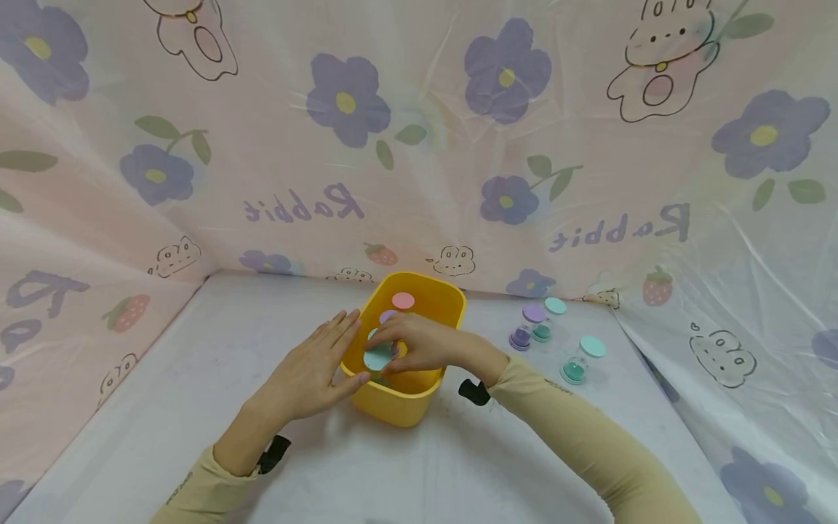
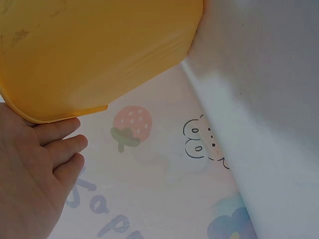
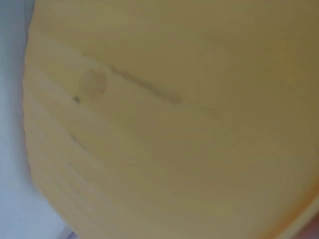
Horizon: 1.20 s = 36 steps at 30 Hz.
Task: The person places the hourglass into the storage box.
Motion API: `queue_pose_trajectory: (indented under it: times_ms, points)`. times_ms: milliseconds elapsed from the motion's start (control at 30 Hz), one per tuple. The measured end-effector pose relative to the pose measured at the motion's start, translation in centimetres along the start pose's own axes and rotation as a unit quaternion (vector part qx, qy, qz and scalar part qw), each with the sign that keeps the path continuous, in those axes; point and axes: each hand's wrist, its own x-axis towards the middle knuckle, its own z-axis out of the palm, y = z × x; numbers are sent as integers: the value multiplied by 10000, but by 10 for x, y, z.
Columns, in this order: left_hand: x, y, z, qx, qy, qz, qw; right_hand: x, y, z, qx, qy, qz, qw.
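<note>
A yellow plastic bin (image 1: 393, 407) stands on the white table, holding small sand timers whose round end caps show: a pink cap (image 1: 403, 300), a purple cap (image 1: 388, 316) and light blue ones. My right hand (image 1: 419, 343) reaches over the bin's right rim, thumb and fingers bent about a light blue-capped sand timer (image 1: 376, 358); the fingers partly hide it. Along the left rim lies my left hand (image 1: 310, 375), its fingers straight and touching the bin. The left wrist view shows the left hand (image 2: 30, 169) against the bin's rim (image 2: 65, 118). Only the bin's outer wall (image 3: 164, 129) fills the right wrist view.
To the right of the bin, a purple sand timer (image 1: 527, 327) and a teal one (image 1: 548, 320) stand close together. Another teal sand timer (image 1: 583, 359) stands nearer the front. A patterned cloth (image 1: 419, 167) hangs behind and at both sides.
</note>
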Motion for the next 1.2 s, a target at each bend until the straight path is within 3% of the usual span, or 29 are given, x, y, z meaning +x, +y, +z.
queue_pose_trajectory:
  times_ms: [200,633,1200]
  points:
    - [0,0,0,-9,31,1,10000,6,-1,5,-207,-121,-29,9997]
    - [1,0,0,-28,3,-13,10000,9,-1,12,-252,-228,448,9984]
    - [1,1,-1,53,-6,3,10000,10,-2,11,-321,-214,231,9990]
